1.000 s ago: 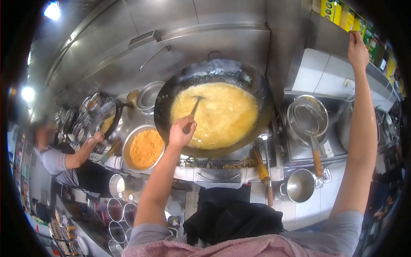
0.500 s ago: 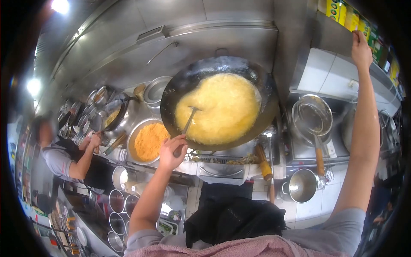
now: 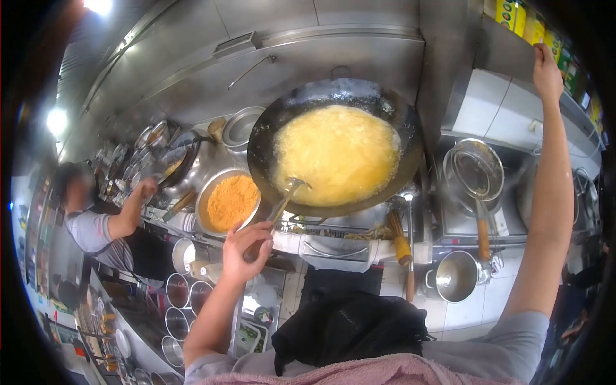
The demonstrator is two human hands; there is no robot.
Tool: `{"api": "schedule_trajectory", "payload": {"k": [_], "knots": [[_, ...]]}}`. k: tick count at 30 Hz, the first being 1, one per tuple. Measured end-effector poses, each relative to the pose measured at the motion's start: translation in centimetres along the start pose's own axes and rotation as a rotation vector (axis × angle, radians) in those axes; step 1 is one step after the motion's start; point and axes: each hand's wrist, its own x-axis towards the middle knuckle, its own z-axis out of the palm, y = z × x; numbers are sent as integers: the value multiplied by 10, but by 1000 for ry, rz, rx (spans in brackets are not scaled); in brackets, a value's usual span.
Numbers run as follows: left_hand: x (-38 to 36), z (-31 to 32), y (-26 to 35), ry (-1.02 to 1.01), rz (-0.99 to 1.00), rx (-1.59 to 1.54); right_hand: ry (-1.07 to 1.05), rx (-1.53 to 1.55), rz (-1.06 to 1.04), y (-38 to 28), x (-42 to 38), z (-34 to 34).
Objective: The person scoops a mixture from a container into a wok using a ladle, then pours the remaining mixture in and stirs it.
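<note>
My left hand is closed round the wooden handle of a long metal wok spatula. The spatula's head dips into frothing yellow liquid at the near left of a large black wok; its exact shape is partly hidden. Far up on the right, my right hand is raised with its fingers bent closed at the front edge of a steel shelf. Left of the wok, a steel bowl holds an orange crumbly mass.
A wire strainer lies over a pot at the right. Below it stands a steel pot. A bamboo brush leans by the stove front. At the left, a co-worker stands near stacked pans.
My left hand has drawn the spatula toward me, bringing its head from the wok's left part to its near edge. My right hand stays at the shelf. The co-worker's arm has shifted.
</note>
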Motion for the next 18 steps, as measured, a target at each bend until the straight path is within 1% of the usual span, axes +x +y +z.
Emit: {"api": "schedule_trajectory", "payload": {"k": [5, 7, 8, 9, 11, 12, 13, 15, 16, 18], "knots": [[-10, -26, 15, 21, -7, -19, -16, -8, -9, 1, 2, 0], [-11, -38, 21, 5, -28, -87, -22, -8, 0, 1, 2, 1], [-8, -42, 22, 23, 14, -144, -24, -11, -1, 1, 2, 1], [-3, -48, 26, 20, 13, -148, -26, -13, 4, 1, 3, 0], [7, -60, 35, 21, 83, -136, -28, -17, 7, 0, 2, 0], [14, -61, 37, 53, 145, -191, -26, -28, 14, 0, 2, -1], [20, -55, 37, 52, 144, -194, -25, -38, 20, 0, 2, -1], [31, -36, 32, 203, 138, -714, -21, -36, 17, -1, 2, -1], [39, -26, 20, 162, 169, -922, -16, -33, 15, -1, 2, -2], [52, -1, 1, 151, 171, -961, -14, -37, 3, 2, 3, -2]]}}
